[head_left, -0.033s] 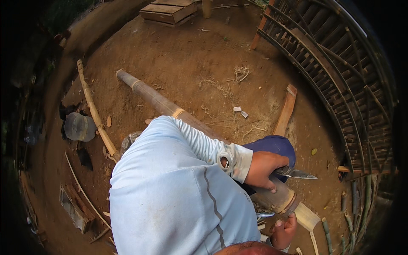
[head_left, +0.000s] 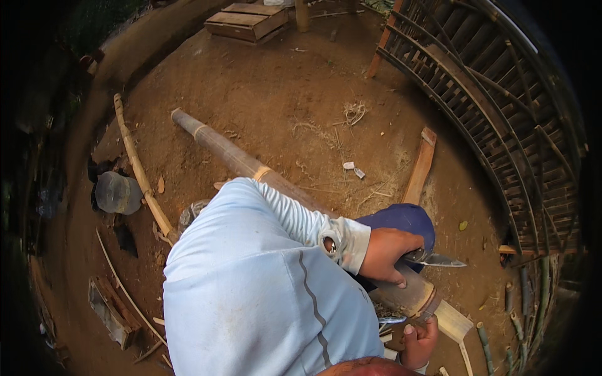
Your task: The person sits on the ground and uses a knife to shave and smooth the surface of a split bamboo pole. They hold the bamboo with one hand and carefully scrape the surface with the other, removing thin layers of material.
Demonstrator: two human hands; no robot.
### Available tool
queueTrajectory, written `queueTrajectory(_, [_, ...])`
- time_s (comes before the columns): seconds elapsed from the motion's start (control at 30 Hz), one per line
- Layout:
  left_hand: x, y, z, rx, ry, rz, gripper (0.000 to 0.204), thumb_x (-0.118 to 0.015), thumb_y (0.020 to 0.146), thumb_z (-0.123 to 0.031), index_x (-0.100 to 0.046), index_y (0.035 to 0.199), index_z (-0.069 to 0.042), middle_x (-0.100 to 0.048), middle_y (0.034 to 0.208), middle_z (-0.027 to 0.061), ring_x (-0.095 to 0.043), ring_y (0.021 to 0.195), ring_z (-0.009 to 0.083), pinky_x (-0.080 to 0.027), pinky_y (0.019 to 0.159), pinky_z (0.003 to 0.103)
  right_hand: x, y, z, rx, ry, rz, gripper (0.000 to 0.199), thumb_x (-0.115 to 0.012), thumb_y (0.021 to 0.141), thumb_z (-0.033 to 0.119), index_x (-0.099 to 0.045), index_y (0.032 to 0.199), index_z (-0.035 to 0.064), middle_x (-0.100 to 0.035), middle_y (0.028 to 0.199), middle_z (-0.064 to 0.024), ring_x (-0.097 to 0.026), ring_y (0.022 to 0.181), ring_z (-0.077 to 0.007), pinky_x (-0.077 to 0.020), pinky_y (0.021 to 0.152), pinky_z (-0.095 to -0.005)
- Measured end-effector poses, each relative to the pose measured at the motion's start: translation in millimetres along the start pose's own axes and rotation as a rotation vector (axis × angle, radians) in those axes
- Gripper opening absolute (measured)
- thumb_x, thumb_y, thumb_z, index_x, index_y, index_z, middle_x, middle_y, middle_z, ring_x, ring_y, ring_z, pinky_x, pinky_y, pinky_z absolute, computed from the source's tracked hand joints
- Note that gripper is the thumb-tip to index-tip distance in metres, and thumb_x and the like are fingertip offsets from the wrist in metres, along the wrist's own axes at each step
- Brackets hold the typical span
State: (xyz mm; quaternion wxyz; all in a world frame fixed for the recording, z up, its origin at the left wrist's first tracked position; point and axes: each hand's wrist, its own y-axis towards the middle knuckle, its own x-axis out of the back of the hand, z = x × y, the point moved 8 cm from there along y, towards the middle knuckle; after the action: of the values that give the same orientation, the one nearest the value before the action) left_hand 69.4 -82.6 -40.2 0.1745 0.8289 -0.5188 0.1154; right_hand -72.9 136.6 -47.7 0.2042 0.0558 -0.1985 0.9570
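My left hand (head_left: pixel 384 252) is closed round the dark handle of a knife (head_left: pixel 436 258), whose pointed blade sticks out to the right. The same hand's thumb lies on a thick bamboo pole (head_left: pixel 411 293), close to my blue-clad knee (head_left: pixel 404 220). A dark ring runs round the pole near its end, and a pale split tongue of bamboo (head_left: pixel 454 321) extends beyond it. Under that rim my right hand (head_left: pixel 420 343) is closed, fingertips pinched at the edge. Whatever thin thing they hold is too small to make out. A pale blue sleeve (head_left: pixel 301 219) hides part of the pole.
A slatted bamboo structure (head_left: pixel 501 125) stands at the far right. Beyond my knee lies a plank (head_left: pixel 419 166). To the left are a clear plastic container (head_left: pixel 118 192), a wooden pole (head_left: pixel 141 166) and a wooden box (head_left: pixel 113 313). A crate (head_left: pixel 248 22) sits far back.
The view has shifted slightly. Both hands keep nearly the same places on the bamboo pole, and the knife stays in my left hand.
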Motion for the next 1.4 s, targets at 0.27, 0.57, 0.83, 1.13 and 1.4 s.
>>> queueTrajectory(0.27, [4.4,7.4,-1.0,-0.076,0.065,0.035,0.077,-0.092,0.060,-0.036,-0.054,0.117,-0.002,-0.062,0.106,0.0194,-0.062,0.104,0.0408,-0.049,0.087,0.046,-15.6,9.4,7.3,-0.105,0.527,0.132,0.058,-0.067,0.095,0.016,-0.038,0.144,0.0030,-0.058,0.080,0.0010,-0.050,0.061,-0.0078,-0.0428,0.052,-0.0236])
queueTrajectory(0.57, [-0.4,0.4,-4.3,0.002,0.045,0.059,0.079,-0.093,0.059,-0.037,-0.053,0.116,-0.001,-0.061,0.105,0.0193,-0.061,0.102,0.0404,-0.049,0.085,0.045,-10.9,10.9,-3.6,0.036,-0.089,0.081,0.056,-0.072,0.092,0.013,-0.043,0.139,0.0025,-0.067,0.103,-0.0085,-0.065,0.081,-0.0150,-0.0530,0.067,-0.0293])
queueTrajectory(0.83, [-3.0,-0.3,-5.0,-0.039,0.091,0.030,0.078,-0.093,0.060,-0.038,-0.053,0.117,-0.001,-0.061,0.105,0.0184,-0.061,0.103,0.0403,-0.049,0.085,0.045,16.5,25.5,-12.1,0.208,0.072,-0.002,0.068,-0.067,0.095,0.022,-0.036,0.148,-0.0072,-0.053,0.137,-0.0215,-0.059,0.067,-0.0104,-0.0506,0.055,-0.0246])
queueTrajectory(1.13, [-15.5,-7.2,-10.0,-0.106,0.112,0.073,0.075,-0.092,0.063,-0.036,-0.055,0.120,-0.004,-0.063,0.110,0.0169,-0.062,0.106,0.0397,-0.049,0.087,0.048,11.3,25.7,1.6,0.062,0.681,0.047,0.088,-0.056,0.100,0.044,-0.015,0.157,-0.0083,-0.044,0.145,-0.0279,-0.057,0.066,-0.0102,-0.0509,0.051,-0.0255])
queueTrajectory(1.4, [-14.5,-5.6,-8.3,-0.091,0.109,0.072,0.076,-0.092,0.062,-0.037,-0.056,0.120,-0.005,-0.064,0.110,0.0164,-0.062,0.106,0.0397,-0.049,0.087,0.048,-22.8,-5.1,34.9,0.063,0.547,0.312,0.094,-0.067,0.096,0.019,-0.002,0.162,0.0043,-0.040,0.156,-0.0145,-0.055,0.067,-0.0068,-0.0450,0.054,-0.0224])
